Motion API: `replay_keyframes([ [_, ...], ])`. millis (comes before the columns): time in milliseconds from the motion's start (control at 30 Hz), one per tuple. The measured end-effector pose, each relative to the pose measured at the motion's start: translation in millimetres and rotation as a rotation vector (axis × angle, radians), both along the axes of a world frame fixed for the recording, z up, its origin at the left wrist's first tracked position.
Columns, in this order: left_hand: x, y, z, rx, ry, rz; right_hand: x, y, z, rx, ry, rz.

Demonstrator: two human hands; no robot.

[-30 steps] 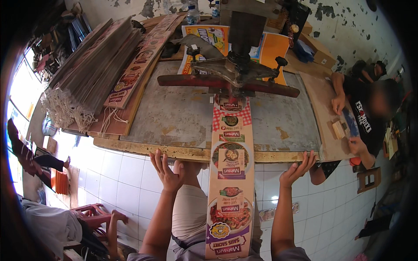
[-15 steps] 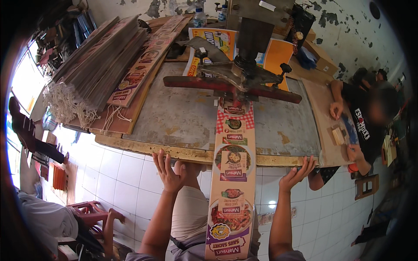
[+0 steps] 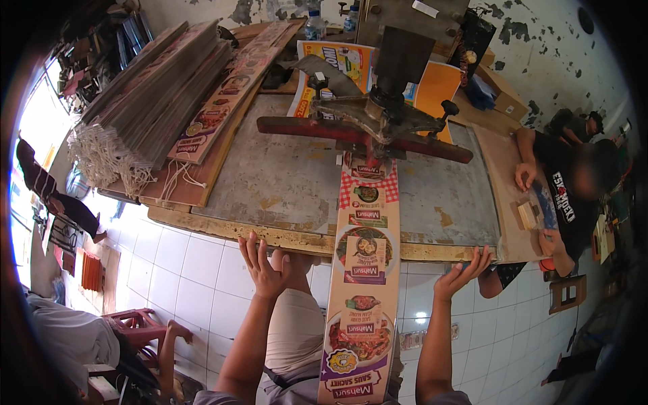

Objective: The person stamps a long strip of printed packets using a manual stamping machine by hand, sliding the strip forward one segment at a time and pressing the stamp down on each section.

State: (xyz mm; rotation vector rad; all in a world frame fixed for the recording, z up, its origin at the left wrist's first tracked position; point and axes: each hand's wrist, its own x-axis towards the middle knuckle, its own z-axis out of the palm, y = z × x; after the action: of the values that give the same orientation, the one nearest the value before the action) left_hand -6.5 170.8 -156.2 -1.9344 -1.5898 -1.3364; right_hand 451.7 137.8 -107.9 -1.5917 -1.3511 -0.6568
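A long printed cardboard strip in tan, red and purple, with pictures of dishes, lies over the table's front edge. Its far end runs under the red-armed metal press, and its near end reaches my body. To the left of the strip, my left hand rests at the worn table edge, fingers stretched up and apart, holding nothing. On the other side, my right hand lies against the same edge with its fingers extended and nothing in it. Neither hand touches the strip.
Stacked printed strips with white strings lie at the far left, beside a single strip. Colourful printed sheets are behind the press. At right, a person in a black shirt sits by a small wooden block.
The whole view has shifted slightly. Both hands stay at the table edge, and the strip and press keep their places.
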Motion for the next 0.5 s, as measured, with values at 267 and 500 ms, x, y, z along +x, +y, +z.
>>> replay_keyframes([
  [267, 0.4, 1.2, -0.5, 0.015, 0.016, 0.005, -0.7, 1.7, -1.9, 0.015, 0.008, -0.021],
  [500, 0.5, 1.1, -0.1, 0.015, 0.017, 0.008, -1.6, 1.3, -0.2, -0.005, 0.009, -0.021],
])
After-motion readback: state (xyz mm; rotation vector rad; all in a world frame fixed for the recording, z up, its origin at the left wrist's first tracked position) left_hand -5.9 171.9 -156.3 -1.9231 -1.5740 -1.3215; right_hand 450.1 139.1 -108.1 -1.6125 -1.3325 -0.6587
